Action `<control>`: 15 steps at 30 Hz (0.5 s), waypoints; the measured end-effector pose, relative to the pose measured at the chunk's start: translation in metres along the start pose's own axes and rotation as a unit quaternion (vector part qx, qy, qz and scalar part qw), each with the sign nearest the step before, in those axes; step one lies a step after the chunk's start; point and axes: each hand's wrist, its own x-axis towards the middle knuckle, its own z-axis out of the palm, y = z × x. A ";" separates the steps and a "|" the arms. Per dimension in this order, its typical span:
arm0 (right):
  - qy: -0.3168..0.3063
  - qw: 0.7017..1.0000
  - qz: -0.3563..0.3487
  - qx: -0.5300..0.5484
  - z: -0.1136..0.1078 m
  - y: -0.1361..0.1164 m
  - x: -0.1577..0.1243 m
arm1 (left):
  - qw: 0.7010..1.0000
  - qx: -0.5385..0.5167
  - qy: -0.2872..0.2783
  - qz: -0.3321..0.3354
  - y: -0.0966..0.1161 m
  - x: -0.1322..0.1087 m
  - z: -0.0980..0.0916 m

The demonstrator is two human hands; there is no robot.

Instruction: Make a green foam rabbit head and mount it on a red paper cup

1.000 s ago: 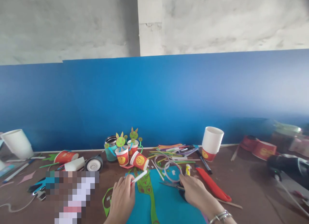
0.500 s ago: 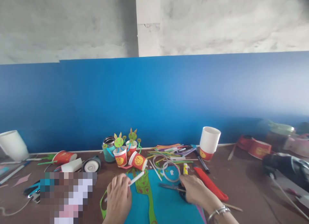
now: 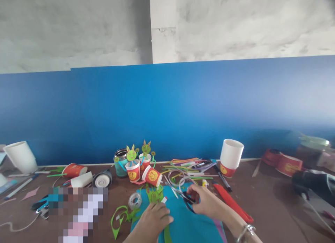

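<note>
My left hand (image 3: 154,220) is closed and holds a white pen (image 3: 163,200) while resting on a green paper cut-out (image 3: 154,196) that lies on a blue sheet (image 3: 188,225). My right hand (image 3: 205,203) is closed around the black handles of scissors (image 3: 183,197), lifted just above the blue sheet, blades pointing left and back. A roll of clear tape (image 3: 135,200) stands left of my left hand. A curled green paper strip (image 3: 117,220) lies at the sheet's left edge.
Small red paper cups with green rabbit figures (image 3: 138,164) stand behind the sheet, beside a teal jar (image 3: 120,162). Coloured paper strips (image 3: 187,164), a white-and-red cup (image 3: 230,157), a red cutter (image 3: 231,203), a glue stick (image 3: 204,183) and a black hot-glue gun (image 3: 312,182) lie to the right.
My right hand picked the scissors up off the blue sheet and lifted them. My left hand slid right onto the green cut-out, uncovering the tape roll.
</note>
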 end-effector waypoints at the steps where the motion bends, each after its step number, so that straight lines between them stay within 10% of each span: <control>1: 0.008 1.000 -0.006 0.022 0.000 -0.001 0.003 | 1.000 0.020 0.020 -0.006 -0.001 0.002 0.005; 15: 0.106 0.970 -0.042 0.217 -0.014 -0.026 0.018 | 0.998 -0.048 -0.036 -0.027 0.008 0.021 -0.020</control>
